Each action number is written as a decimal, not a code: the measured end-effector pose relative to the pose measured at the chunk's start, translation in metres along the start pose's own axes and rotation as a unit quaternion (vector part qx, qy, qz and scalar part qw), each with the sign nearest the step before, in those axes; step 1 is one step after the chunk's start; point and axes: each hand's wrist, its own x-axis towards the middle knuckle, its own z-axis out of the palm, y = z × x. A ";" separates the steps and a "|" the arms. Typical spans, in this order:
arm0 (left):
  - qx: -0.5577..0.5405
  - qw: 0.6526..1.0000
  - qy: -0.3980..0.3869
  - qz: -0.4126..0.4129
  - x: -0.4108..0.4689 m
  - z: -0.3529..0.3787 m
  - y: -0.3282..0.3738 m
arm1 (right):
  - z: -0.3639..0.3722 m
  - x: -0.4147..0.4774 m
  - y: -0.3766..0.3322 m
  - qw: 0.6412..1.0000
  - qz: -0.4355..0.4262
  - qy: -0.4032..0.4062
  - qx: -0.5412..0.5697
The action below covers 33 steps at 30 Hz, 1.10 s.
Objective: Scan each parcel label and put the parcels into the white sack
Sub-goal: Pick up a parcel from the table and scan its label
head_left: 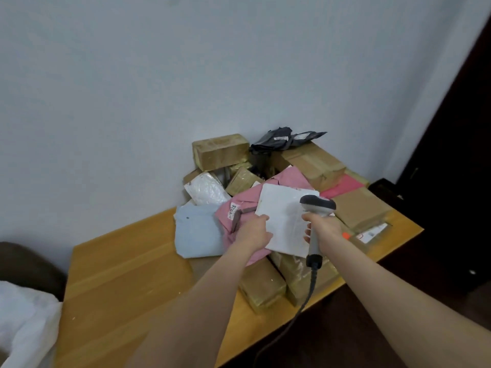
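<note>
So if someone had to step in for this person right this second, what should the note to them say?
Left hand holds a flat white parcel by its edge, above the pile.
Right hand grips the scanner, its head over that parcel.
White sack sits at the lower left, beside the table; its inside is out of view.
Done: cannot tell.
Left: scan this parcel, sack it, then work through the pile.

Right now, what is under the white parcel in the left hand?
The white parcel covers part of a pink parcel and a taped brown box. Whatever else lies beneath it is hidden.
</note>
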 end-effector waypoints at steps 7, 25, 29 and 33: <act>-0.044 0.994 -0.038 -0.097 0.019 0.022 0.032 | -0.024 0.049 -0.007 0.994 0.050 -0.098 0.004; -0.400 0.813 0.344 -0.245 -0.057 -0.084 -0.009 | 0.034 0.018 -0.043 0.963 -0.026 -0.268 -0.015; -0.565 0.753 0.279 -0.192 -0.082 -0.093 -0.042 | 0.062 0.005 -0.042 0.966 -0.039 -0.254 -0.021; -0.598 0.742 0.240 -0.185 -0.091 -0.096 -0.077 | 0.086 -0.008 -0.042 0.964 -0.048 -0.256 -0.049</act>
